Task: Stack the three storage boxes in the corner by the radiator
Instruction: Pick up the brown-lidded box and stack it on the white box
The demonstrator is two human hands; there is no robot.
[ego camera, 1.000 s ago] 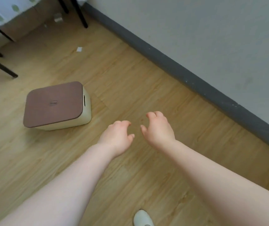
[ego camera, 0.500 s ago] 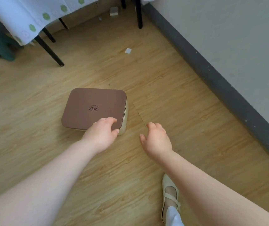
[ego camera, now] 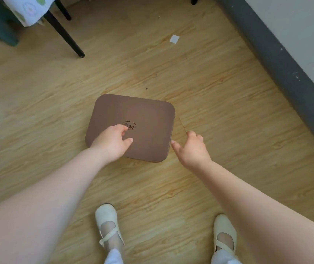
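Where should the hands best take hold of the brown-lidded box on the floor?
Probably at its two short ends, from left and right. The flat rounded brown-lidded storage box offers no handle on top; the left hand is over the lid, the right hand beside the right end.

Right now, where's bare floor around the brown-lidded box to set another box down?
Widest bare floor lies left of the storage box, bordered above by the black table leg. Another patch runs right of it, up to the grey skirting board. Behind it, only a paper scrap. The near side is crowded: left hand, right hand, both shoes.
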